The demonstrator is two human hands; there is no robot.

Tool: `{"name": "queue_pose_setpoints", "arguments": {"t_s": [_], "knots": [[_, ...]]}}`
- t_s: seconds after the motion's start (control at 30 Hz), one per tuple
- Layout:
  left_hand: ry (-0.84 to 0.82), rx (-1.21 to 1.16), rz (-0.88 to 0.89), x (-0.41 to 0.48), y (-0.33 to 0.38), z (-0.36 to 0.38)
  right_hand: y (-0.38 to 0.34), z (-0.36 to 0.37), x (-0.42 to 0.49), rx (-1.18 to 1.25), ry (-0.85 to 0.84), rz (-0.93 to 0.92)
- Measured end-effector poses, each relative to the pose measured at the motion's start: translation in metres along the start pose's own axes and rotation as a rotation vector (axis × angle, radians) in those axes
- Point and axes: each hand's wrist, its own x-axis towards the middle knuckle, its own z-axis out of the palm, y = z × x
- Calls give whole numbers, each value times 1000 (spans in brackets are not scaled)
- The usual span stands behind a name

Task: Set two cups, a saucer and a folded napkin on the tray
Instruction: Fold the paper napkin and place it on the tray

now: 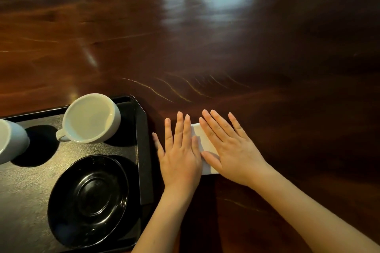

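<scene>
Both hands lie flat, fingers spread, gripping nothing: left hand (181,153) and right hand (230,150) press a white folded napkin (205,141) on the glossy dark wood worktop (226,57), just right of the black textured tray (141,150). Its long axis runs away from the person, mostly hidden under the palms.

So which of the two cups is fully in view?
The white cup at the tray's far right corner; the other cup is cut off by the left frame edge.
</scene>
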Motion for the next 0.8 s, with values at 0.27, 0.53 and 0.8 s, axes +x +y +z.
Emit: {"name": "queue_pose_setpoints", "arguments": {"t_s": [0.27, 0.53, 0.8], "knots": [[35, -23, 45, 11, 3, -13, 21, -6, -2, 70, -104, -77], [-4, -33, 337, -22, 9, -20, 40, -21, 1, 71, -200, -231], [-252, 55, 308, -26, -3, -14, 59, -31, 5, 39, -314, -331]]}}
